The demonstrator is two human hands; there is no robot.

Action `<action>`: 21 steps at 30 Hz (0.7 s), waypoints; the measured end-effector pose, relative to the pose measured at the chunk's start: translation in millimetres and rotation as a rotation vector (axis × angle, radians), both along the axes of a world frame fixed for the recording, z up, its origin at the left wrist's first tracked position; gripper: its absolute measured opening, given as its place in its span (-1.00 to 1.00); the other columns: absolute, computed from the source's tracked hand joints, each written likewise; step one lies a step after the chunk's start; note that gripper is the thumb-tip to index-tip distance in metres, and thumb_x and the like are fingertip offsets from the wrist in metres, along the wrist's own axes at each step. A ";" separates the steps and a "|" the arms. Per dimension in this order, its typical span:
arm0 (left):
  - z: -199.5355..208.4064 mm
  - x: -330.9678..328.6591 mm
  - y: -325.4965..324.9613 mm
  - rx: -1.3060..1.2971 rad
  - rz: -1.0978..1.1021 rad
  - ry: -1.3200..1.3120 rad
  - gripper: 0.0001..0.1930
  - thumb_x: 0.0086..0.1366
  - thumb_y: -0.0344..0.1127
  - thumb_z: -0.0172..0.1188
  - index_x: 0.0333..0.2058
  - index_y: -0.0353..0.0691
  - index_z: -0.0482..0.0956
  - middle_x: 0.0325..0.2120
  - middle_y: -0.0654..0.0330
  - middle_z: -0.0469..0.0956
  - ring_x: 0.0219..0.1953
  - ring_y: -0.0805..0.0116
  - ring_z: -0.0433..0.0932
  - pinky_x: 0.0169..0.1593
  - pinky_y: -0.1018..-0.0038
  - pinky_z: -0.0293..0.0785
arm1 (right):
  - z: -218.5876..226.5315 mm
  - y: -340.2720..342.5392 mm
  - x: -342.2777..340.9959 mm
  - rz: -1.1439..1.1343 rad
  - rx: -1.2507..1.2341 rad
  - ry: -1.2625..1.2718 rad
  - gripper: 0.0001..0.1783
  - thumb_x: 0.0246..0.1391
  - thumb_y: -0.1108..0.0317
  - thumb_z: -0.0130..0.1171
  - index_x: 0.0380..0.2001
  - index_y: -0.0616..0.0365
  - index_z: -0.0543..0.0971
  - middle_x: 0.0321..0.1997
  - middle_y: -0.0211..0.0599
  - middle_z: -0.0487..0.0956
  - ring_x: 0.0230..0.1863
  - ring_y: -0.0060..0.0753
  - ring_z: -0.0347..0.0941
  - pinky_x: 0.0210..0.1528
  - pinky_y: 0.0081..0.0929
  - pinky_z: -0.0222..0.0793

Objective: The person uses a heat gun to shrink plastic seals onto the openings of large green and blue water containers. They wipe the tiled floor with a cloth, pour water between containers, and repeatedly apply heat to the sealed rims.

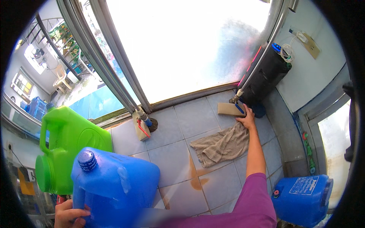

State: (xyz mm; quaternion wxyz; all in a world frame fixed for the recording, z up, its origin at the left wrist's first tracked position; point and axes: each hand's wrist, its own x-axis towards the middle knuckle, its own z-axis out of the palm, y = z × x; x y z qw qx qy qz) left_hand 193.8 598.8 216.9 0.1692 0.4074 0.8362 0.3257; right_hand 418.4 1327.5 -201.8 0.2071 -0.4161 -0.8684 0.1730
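At the lower left, my left hand (70, 214) is closed round the handle of a blue plastic jug (125, 186) with a blue screw cap. Just behind that jug stands a bright green jug (81, 131) with a green lid. My right arm, in a purple sleeve, reaches forward over the floor. Its hand (248, 118) is closed at the lower end of a blue valve lever (238, 108) on a pipe; its fingers are partly hidden. A beige block (228, 109) lies beside the lever. Near my right wrist, a crumpled grey-brown cloth (222, 144) is spread over the tiles.
Another pipe valve with a red lever (143, 129) stands ahead, by a beige block. A blue container (302, 197) is at the lower right. A black case (264, 74) leans in the far right corner. Brown stains (197, 183) mark the tiled floor (167, 163). Glass panels rise ahead.
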 end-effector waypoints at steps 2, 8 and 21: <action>-1.9 -0.4 -0.9 0.047 0.033 -0.043 -0.81 0.16 -0.23 0.31 -0.37 -0.24 0.68 -0.40 -0.03 0.65 -0.37 0.07 0.69 -0.27 0.25 0.60 | 4.1 -0.4 1.5 0.003 0.019 -0.020 0.16 -0.41 0.06 0.65 0.36 0.03 0.35 0.27 -0.04 0.46 0.26 0.10 0.36 0.32 -0.10 0.26; -0.8 -2.1 -1.8 -0.061 0.002 0.043 -0.80 -0.01 -0.43 0.25 -0.34 -0.26 0.68 -0.32 -0.07 0.67 -0.32 0.06 0.71 -0.21 0.25 0.62 | 15.9 -18.9 3.1 -0.054 -0.167 0.043 0.02 -0.42 0.01 0.66 0.19 0.05 0.46 0.19 -0.10 0.50 0.26 0.10 0.34 0.30 -0.08 0.28; 5.0 118.2 17.5 0.443 -0.611 -0.136 -0.70 0.29 -0.36 0.33 -0.03 -0.34 0.66 -0.24 0.01 0.71 -0.23 0.07 0.67 -0.08 0.30 0.57 | 88.5 -128.2 109.8 -0.318 0.142 0.219 -0.29 -0.37 0.34 0.48 -0.01 0.15 0.51 -0.02 -0.04 0.57 0.07 0.11 0.48 0.12 -0.06 0.41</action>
